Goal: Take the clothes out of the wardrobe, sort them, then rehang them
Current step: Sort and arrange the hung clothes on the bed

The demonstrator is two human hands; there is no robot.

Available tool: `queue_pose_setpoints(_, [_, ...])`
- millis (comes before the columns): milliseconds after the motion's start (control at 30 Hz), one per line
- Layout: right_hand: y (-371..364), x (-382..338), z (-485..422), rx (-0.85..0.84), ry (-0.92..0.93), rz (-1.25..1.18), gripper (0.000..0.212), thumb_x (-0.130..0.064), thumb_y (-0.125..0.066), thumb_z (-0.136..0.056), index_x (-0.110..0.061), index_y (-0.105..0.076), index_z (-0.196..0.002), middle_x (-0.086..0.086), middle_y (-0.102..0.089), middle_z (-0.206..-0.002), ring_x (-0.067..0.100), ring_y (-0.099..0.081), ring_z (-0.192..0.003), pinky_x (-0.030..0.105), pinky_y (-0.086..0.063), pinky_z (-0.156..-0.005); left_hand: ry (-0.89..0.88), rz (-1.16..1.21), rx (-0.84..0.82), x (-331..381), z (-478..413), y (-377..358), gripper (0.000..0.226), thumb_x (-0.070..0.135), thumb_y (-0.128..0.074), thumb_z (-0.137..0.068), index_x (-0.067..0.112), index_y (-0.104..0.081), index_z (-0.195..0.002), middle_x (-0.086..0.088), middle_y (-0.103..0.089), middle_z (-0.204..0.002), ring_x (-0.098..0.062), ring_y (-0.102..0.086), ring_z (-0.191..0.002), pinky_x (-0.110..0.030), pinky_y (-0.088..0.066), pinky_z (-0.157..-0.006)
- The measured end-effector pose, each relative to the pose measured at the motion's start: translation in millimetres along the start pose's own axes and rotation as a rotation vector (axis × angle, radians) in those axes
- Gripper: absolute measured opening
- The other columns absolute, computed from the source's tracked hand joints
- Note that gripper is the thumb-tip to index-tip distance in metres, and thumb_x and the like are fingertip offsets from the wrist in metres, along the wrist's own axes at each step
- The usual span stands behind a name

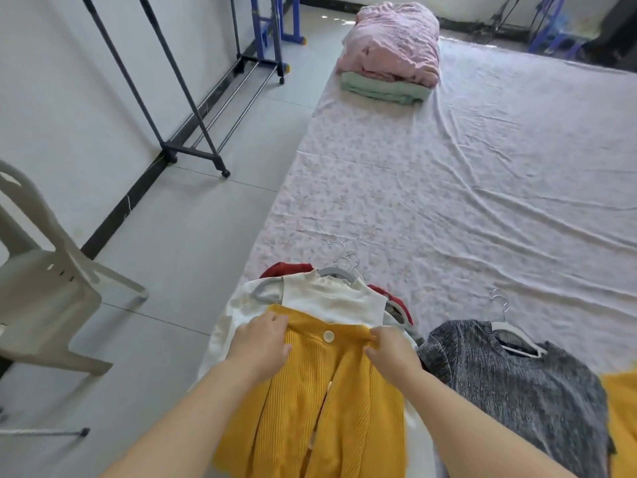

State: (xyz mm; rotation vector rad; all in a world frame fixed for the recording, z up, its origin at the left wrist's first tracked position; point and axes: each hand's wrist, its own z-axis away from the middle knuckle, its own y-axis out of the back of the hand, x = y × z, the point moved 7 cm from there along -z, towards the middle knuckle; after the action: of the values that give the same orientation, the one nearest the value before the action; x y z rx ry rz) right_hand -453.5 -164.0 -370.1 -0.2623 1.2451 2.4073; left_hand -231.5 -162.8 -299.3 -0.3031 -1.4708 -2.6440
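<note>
Head view: left hand (262, 339) & right hand (393, 350), fingers curled, pinch neckline of yellow ribbed-knit cardigan (310, 401) lying over white sleeveless top (331, 298) at floral-sheeted bed (448, 184) edge; I'd keep shoulders level, lay flat w/o bunching

Bed (448, 188): folded bedding (393, 50), clothes pile (331, 301), grey sweater (510, 384).

The yellow cardigan (310, 391) runs off the bottom edge. At the bed's left edge, a red garment (286, 269) lies mostly hidden under the white top (331, 298). Another yellow cloth (624, 408) is cut off on the right, and the clothes rack (165, 98) at the top.
</note>
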Motion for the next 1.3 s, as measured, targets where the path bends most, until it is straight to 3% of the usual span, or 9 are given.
queue_pose_setpoints(67, [5,-4,-29,-0.018,-0.009,-0.007,0.042,-0.029,-0.053,-0.092,-0.016,-0.047,-0.132,0.007,-0.045,-0.136,0.023,-0.054,-0.112,0.030,-0.045,-0.085,0.014,-0.017,-0.016,-1,-27,2,0.049,0.037,-0.046,-0.093,0.020,-0.033,-0.138,0.000,-0.042,-0.137,-0.022,-0.044,-0.123,-0.035,-0.036,-0.099])
queue_pose_setpoints(167, [10,-10,-72,-0.014,-0.001,0.010,0.047,-0.029,-0.052,-0.093,-0.015,-0.042,-0.137,0.006,-0.041,-0.140,0.022,-0.048,-0.122,0.033,-0.044,-0.095,0.016,-0.010,-0.031,-2,-67,1,0.048,0.037,-0.044,-0.094,0.019,-0.033,-0.138,-0.001,-0.041,-0.137,-0.022,-0.043,-0.124,-0.035,-0.037,-0.097])
queue_pose_setpoints(367, [3,-16,-156,-0.025,0.005,0.105,0.043,-0.029,-0.052,-0.093,-0.016,-0.045,-0.134,0.009,-0.044,-0.134,0.026,-0.048,-0.118,0.036,-0.044,-0.095,0.002,-0.019,-0.065,-8,-144,-16,0.048,0.036,-0.044,-0.094,0.019,-0.034,-0.138,-0.001,-0.039,-0.140,-0.021,-0.038,-0.128,-0.035,-0.034,-0.103])
queue_pose_setpoints(500, [-5,-22,-207,0.045,0.011,0.107,0.034,-0.024,-0.048,-0.093,-0.012,-0.050,-0.126,0.008,-0.048,-0.123,0.028,-0.051,-0.109,0.037,-0.044,-0.088,-0.020,-0.021,-0.069,-19,-183,-33,0.049,0.036,-0.044,-0.094,0.019,-0.032,-0.139,0.000,-0.036,-0.143,-0.020,-0.036,-0.131,-0.034,-0.034,-0.105])
queue_pose_setpoints(733, [-30,-21,-250,0.145,-0.035,0.038,0.028,-0.015,-0.044,-0.090,-0.015,-0.053,-0.117,0.009,-0.051,-0.117,0.027,-0.046,-0.108,0.036,-0.040,-0.091,-0.062,-0.017,-0.066,-35,-212,-57,0.047,0.036,-0.043,-0.094,0.020,-0.032,-0.138,0.002,-0.038,-0.139,-0.019,-0.036,-0.128,-0.033,-0.032,-0.104])
queue_pose_setpoints(967, [-14,-30,-232,0.224,-0.006,-0.142,0.025,-0.015,-0.054,-0.090,-0.019,-0.054,-0.115,0.002,-0.051,-0.109,0.019,-0.052,-0.098,0.028,-0.040,-0.078,-0.083,0.084,0.013,-34,-212,-46,0.044,0.031,-0.045,-0.094,0.021,-0.035,-0.136,0.003,-0.042,-0.133,-0.018,-0.042,-0.121,-0.031,-0.035,-0.096])
queue_pose_setpoints(1067, [2,-36,-202,0.324,0.061,-0.228,0.026,-0.011,-0.057,-0.088,-0.018,-0.058,-0.114,-0.007,-0.046,-0.100,0.015,-0.053,-0.092,0.023,-0.036,-0.073,-0.112,0.119,0.101,-26,-204,-29,0.048,0.031,-0.044,-0.094,0.021,-0.030,-0.139,0.004,-0.037,-0.136,-0.016,-0.035,-0.126,-0.029,-0.033,-0.099])
queue_pose_setpoints(1167, [13,-41,-164,0.397,0.124,-0.205,0.028,-0.010,-0.059,-0.086,-0.020,-0.063,-0.112,-0.006,-0.053,-0.103,0.018,-0.056,-0.096,0.023,-0.038,-0.072,-0.118,0.111,0.166,-17,-191,-14,0.051,0.032,-0.041,-0.096,0.021,-0.025,-0.143,0.002,-0.026,-0.145,-0.016,-0.021,-0.135,-0.029,-0.026,-0.107])
queue_pose_setpoints(1300, [28,-56,-106,0.538,0.312,-0.084,0.037,-0.005,-0.081,-0.064,-0.027,-0.065,-0.090,-0.004,-0.063,-0.083,0.012,-0.053,-0.079,0.022,-0.042,-0.044,-0.208,0.126,0.192,3,-164,-2,0.050,0.036,-0.039,-0.096,0.022,-0.027,-0.143,0.003,-0.029,-0.144,-0.015,-0.023,-0.134,-0.028,-0.022,-0.108])
